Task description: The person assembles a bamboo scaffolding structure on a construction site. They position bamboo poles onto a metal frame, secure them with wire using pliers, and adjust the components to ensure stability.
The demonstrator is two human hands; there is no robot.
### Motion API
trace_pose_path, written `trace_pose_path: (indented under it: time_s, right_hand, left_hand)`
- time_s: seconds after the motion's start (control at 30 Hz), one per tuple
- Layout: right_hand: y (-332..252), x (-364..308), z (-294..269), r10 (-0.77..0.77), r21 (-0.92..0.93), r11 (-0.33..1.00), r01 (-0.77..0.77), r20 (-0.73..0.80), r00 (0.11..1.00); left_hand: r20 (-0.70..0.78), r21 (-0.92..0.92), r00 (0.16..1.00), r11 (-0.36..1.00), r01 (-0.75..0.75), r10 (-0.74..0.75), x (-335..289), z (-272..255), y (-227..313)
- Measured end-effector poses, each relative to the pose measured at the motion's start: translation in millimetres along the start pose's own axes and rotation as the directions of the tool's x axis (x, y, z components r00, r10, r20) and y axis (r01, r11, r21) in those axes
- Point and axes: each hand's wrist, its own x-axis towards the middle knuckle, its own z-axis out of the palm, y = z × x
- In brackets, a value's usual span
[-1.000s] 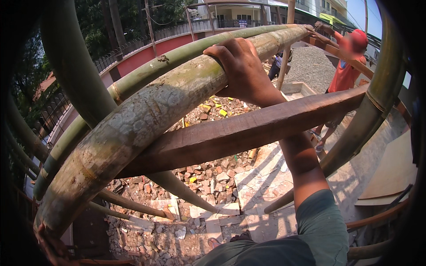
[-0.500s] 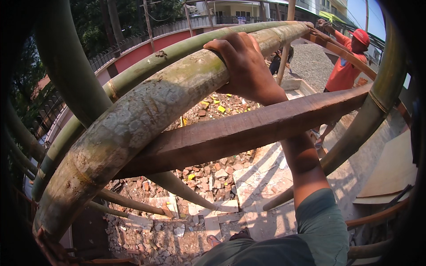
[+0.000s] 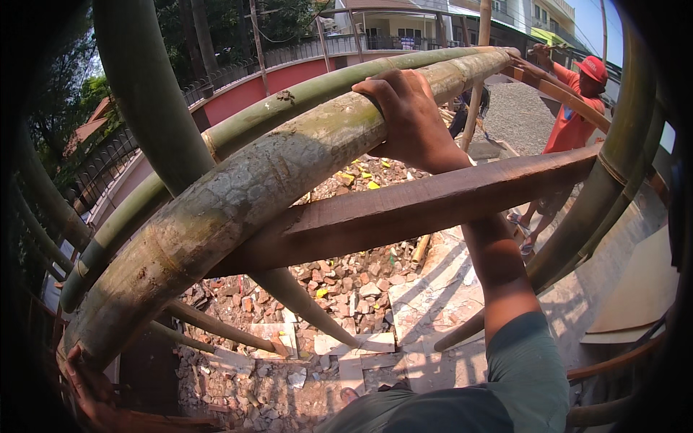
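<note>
A thick, mottled bamboo pole (image 3: 238,184) runs from the lower left up to the far right. My right hand (image 3: 419,123) is closed over its middle, fingers wrapped across the top, the arm reaching up behind a brown wooden beam (image 3: 404,206). At the pole's near end my left hand (image 3: 90,393) grips its underside, partly lost in the dark rim. The beam crosses under the pole toward an upright bamboo post (image 3: 613,169) on the right. A second, greener bamboo pole (image 3: 267,108) lies just beyond the first.
A co-worker in a red cap and shirt (image 3: 567,130) stands at the far right with arms raised near the poles' far end. Another person (image 3: 458,123) is partly hidden behind the pole. Broken brick rubble (image 3: 339,289) covers the ground below. Slanting bamboo props (image 3: 303,307) stand around.
My view has shifted slightly, so the poles and beam sit a little lower and further right. More of my left hand shows at the near end. My right hand keeps its grip.
</note>
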Motion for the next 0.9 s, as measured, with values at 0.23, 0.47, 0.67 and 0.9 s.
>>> trace_pose_path:
  time_s: [0.23,0.47,0.67,0.9]
  right_hand:
    - [5.1,-67.9,-1.1,0.212,-0.114,0.971,-0.209,0.02,0.977]
    - [-86.3,-348.5,56.4,0.626,0.301,0.054,-0.952,0.732,0.267]
    - [-223.2,-480.4,50.5,0.219,0.1,0.137,-0.985,0.967,0.129]
    - [-276.7,-316.4,8.2,0.149,0.514,-0.112,-0.85,0.855,0.497]
  left_hand:
    - [0.15,-0.086,0.988,0.996,-0.021,0.034,-30.6,19.9,16.6]
    - [0.167,-0.069,0.979,0.992,-0.104,0.114,-39.1,29.4,12.2]
    - [0.518,-0.212,0.851,0.977,0.03,0.086,-80.9,31.6,-21.8]
    - [0.857,0.074,0.375,0.806,0.587,-0.352,-219.9,119.9,-122.9]
